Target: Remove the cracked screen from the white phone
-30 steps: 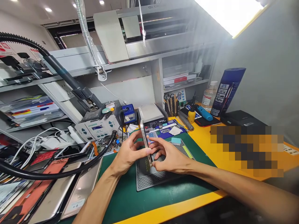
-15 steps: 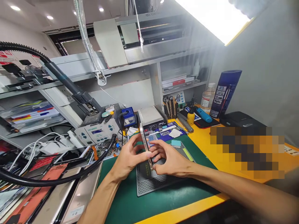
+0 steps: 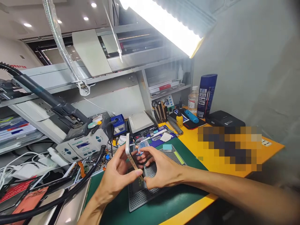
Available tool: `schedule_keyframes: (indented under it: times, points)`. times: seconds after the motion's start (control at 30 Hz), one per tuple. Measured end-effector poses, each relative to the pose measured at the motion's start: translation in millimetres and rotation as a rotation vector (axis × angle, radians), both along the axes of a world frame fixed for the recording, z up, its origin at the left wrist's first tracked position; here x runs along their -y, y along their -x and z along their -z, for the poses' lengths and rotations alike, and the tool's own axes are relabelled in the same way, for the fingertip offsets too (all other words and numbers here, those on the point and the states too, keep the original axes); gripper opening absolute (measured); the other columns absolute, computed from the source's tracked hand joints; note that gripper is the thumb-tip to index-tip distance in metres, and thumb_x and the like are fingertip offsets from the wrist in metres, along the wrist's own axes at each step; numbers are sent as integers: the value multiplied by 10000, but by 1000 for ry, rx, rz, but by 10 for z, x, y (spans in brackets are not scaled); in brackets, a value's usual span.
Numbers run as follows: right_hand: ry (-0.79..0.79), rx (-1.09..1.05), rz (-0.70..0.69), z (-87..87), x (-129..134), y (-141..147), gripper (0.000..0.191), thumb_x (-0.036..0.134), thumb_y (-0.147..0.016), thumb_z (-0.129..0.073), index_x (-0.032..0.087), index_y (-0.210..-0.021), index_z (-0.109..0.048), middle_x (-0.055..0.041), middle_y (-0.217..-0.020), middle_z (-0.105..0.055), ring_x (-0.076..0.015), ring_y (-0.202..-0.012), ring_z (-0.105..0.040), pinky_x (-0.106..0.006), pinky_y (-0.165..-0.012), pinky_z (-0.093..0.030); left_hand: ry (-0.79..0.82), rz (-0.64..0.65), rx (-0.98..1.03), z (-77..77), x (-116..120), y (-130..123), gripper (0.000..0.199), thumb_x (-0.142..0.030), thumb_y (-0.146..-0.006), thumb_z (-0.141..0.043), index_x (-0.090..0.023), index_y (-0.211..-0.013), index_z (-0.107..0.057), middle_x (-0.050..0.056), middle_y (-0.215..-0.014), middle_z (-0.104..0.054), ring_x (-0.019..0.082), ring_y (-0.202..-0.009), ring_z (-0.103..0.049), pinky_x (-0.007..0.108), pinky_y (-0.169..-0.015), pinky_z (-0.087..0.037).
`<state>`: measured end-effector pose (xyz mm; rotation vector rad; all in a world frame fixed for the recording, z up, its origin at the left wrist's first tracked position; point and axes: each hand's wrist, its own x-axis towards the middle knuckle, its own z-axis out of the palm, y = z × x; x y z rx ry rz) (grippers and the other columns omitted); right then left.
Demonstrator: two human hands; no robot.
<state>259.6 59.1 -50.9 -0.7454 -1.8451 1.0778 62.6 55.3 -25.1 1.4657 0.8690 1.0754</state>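
A green mat (image 3: pixel 164 203) lies on the yellow table (image 3: pixel 191 137)

Bare left hand (image 3: pixel 116 172) and bare right hand (image 3: pixel 164 170).
Slender fingers (image 3: pixel 150 150), with 1 short nail showing on the left thumb (image 3: pixel 133 177). The left forearm (image 3: pixel 92 211) is uncovered down to the bottom edge of the view, lightly creased near the wrist (image 3: pixel 103 194). The right forearm (image 3: pixel 217 184) is also uncovered, narrow by the hand and widening toward the lower right, where blur softens its outline.
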Motion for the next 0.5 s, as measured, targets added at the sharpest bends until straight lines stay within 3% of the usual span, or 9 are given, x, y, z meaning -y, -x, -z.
schedule_keyframes:
  times: [0.5]
  points:
    - [-39, 55, -65, -2, 5, -92, 937, 229, -564, -804, 199, -1396, -373, -94, -1263, -513, -237, -1087, -579, -386, -965, -492, 20, 13, -57, -7, 36, -5, 779, -256, -658, -881, -237, -1345, -515, 120, -1362, -623, 355, -1271, -569, 448, -1069, -500]
